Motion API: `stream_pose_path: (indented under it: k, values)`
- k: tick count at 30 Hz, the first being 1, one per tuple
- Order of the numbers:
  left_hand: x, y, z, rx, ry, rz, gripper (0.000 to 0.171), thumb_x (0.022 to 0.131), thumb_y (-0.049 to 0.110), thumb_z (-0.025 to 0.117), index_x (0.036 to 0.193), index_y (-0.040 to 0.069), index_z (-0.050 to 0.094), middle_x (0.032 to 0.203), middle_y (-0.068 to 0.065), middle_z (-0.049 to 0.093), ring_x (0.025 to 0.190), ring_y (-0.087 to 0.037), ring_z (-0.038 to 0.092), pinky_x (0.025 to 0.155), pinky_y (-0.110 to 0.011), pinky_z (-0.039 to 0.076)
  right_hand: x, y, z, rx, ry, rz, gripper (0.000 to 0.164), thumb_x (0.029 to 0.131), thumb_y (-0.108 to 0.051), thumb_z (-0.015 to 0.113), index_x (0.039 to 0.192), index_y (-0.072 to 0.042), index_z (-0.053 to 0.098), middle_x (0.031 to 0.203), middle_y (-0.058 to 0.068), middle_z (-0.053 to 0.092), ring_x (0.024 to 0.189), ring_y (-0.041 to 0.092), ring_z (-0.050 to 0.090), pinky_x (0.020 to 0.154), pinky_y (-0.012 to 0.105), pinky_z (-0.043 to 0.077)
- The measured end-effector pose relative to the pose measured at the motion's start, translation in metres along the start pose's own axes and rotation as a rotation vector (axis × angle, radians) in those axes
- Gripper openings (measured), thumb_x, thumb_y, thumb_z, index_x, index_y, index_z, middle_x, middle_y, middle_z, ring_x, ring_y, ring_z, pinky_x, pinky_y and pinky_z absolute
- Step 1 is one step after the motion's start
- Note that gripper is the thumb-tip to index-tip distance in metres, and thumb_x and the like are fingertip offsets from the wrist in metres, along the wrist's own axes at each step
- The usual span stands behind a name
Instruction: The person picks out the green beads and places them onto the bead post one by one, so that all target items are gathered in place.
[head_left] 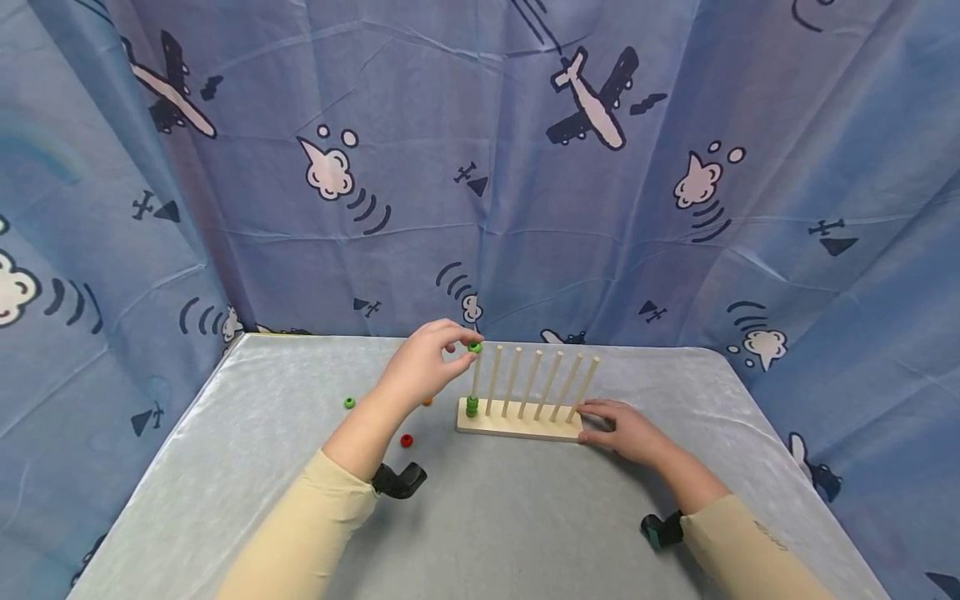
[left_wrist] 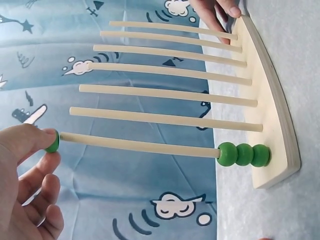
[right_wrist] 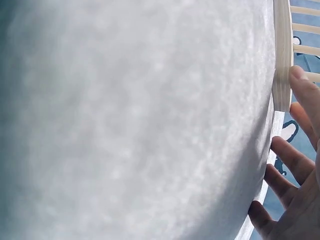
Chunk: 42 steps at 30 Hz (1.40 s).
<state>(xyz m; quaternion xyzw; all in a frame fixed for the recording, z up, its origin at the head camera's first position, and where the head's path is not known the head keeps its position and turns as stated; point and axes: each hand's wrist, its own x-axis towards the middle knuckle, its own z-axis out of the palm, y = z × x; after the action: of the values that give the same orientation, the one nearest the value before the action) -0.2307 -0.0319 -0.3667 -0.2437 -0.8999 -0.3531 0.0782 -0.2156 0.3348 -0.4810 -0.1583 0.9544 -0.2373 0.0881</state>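
Note:
A wooden peg rack (head_left: pixel 517 429) stands on the table, several thin upright pegs rising from its flat base. Between thumb and index finger, my left hand (head_left: pixel 427 362) pinches a green bead (left_wrist: pixel 53 145) right at the tip of the leftmost peg (left_wrist: pixel 140 144). Three green beads (left_wrist: pixel 243 154) are stacked at the foot of that same peg; the other pegs are bare. At the rack's right end, my right hand (head_left: pixel 626 432) grips the base, its thumb (right_wrist: pixel 300 74) on the front edge and an index finger at the end. Its other fingers are spread near the cloth.
Left of the rack lie a loose green bead (head_left: pixel 349 402), a red bead (head_left: pixel 407 440) and an orange bead (head_left: pixel 427 401), the last partly hidden by the left hand. A pale cloth covers the table (head_left: pixel 525 517). Behind it hangs a blue curtain (head_left: pixel 420 108) with airplane prints.

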Motion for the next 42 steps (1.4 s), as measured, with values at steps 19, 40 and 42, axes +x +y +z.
stream_pose_path:
  k: [19, 40, 42]
  values:
    - [0.009, -0.001, 0.005, -0.035, -0.047, -0.020, 0.024, 0.096, 0.025, 0.067, 0.119, 0.027, 0.072, 0.109, 0.010, 0.061, 0.099, -0.018, 0.057, 0.082, -0.035, 0.048, 0.000, -0.004, 0.000, 0.025, -0.002, -0.015, 0.056, 0.090, -0.040, 0.072, 0.135, -0.007, 0.062, 0.141, 0.025, 0.051, 0.133, 0.049, 0.040, 0.105, 0.064, 0.032]
    - [0.008, -0.013, 0.023, -0.082, -0.092, -0.112, 0.022, 0.094, 0.025, 0.069, 0.115, 0.020, 0.073, 0.105, 0.005, 0.062, 0.094, -0.016, 0.055, 0.073, -0.033, 0.047, 0.001, -0.005, -0.003, 0.046, -0.021, 0.012, 0.058, 0.089, -0.038, 0.074, 0.134, -0.005, 0.061, 0.141, 0.026, 0.050, 0.133, 0.049, 0.040, 0.106, 0.062, 0.033]
    - [0.008, -0.017, 0.026, -0.079, -0.098, -0.115, 0.022, 0.093, 0.024, 0.070, 0.115, 0.018, 0.073, 0.105, 0.006, 0.062, 0.094, -0.016, 0.056, 0.075, -0.033, 0.048, 0.001, -0.006, -0.003, 0.046, -0.020, 0.013, 0.058, 0.089, -0.038, 0.074, 0.134, -0.005, 0.061, 0.141, 0.026, 0.050, 0.133, 0.049, 0.040, 0.106, 0.062, 0.033]
